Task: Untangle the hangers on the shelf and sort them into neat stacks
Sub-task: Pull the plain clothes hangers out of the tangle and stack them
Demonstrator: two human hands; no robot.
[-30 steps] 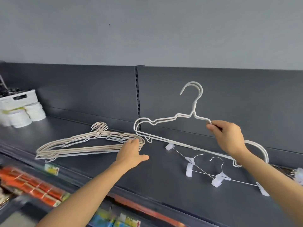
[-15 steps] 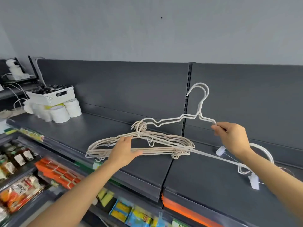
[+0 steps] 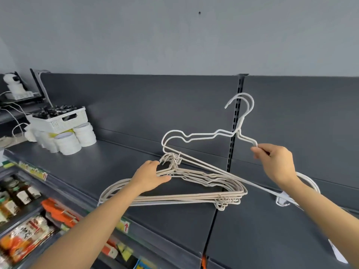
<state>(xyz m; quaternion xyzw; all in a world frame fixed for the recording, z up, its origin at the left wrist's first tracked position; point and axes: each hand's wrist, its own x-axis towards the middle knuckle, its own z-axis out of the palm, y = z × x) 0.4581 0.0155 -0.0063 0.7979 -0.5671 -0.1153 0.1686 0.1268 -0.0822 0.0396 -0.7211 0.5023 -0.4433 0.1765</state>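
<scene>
A stack of several beige wire hangers (image 3: 194,197) lies flat on the dark grey shelf (image 3: 108,171). My left hand (image 3: 149,177) rests on the stack's left shoulder near the hooks, fingers fairly straight. My right hand (image 3: 275,162) pinches the right shoulder wire of two white hangers (image 3: 196,135), held upright above the shelf with hooks up. Their lower left corner sits just over the beige hooks; whether it touches them I cannot tell. Their right end curves behind my right wrist.
A white basket (image 3: 58,121) of dark items sits on stacked white cups (image 3: 68,142) at the shelf's far left. A white clip (image 3: 281,199) shows under my right forearm. Lower shelves at the left hold packaged goods (image 3: 25,235). An upright slotted rail (image 3: 235,121) divides the back panel.
The view has swung left, so the basket and cups have come into view. The white hangers in my right hand have come over the beige stack. My left hand has shifted from the stack's right end to near its hooks.
</scene>
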